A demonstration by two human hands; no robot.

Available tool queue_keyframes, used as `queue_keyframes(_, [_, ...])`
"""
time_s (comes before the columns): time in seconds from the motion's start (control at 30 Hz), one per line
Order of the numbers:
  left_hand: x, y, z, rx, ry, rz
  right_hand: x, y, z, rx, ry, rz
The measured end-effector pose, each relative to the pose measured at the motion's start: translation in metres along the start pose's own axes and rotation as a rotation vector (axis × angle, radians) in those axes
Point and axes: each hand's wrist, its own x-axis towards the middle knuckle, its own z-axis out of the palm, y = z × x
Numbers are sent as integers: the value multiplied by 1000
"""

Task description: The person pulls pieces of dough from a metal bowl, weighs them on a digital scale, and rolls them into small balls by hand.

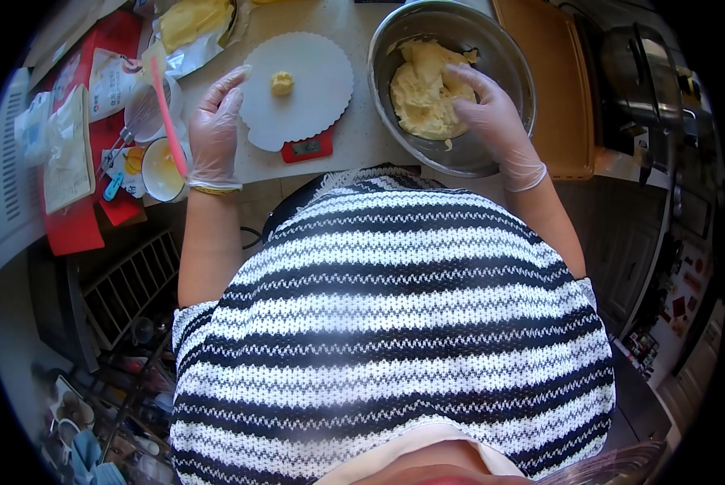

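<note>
My right hand (489, 115), in a clear plastic glove, reaches into a steel mixing bowl (514, 54). Its fingers and thumb press into a soft mass of pale yellow dough (423, 91), which hides their tips in part. Left of the bowl, one small lump of dough (282, 83) sits on a white scalloped cake board (314, 115). That board lies over a red kitchen scale (308, 149), whose display shows at the near edge. My gloved left hand (217, 127) hovers by the board's left rim, fingers apart and nothing in them.
A pink-handled spatula (167, 115), a whisk attachment (117, 148), an enamel bowl (163, 170) with yellow residue and a printed packet (111, 85) crowd the left. Beyond them lies yellow food on foil (195, 27). A wooden board (544, 91) borders the bowl's right; a steel pot (641, 79) stands farther right.
</note>
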Motion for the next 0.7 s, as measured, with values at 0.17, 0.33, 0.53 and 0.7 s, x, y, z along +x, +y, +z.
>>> queue_keyframes(0.17, [-1,2,4,118,25,-7,0,-13,-5,141,-67,348])
queue_keyframes(0.33, [-1,-5,6,359,20,101,-2,-6,-3,232,-31,212])
queue_keyframes(0.53, [-4,3,14,508,29,169,-4,-6,-4,242,-24,192])
queue_keyframes(0.7, [-4,11,18,577,10,242,-6,-12,-6,215,-17,169])
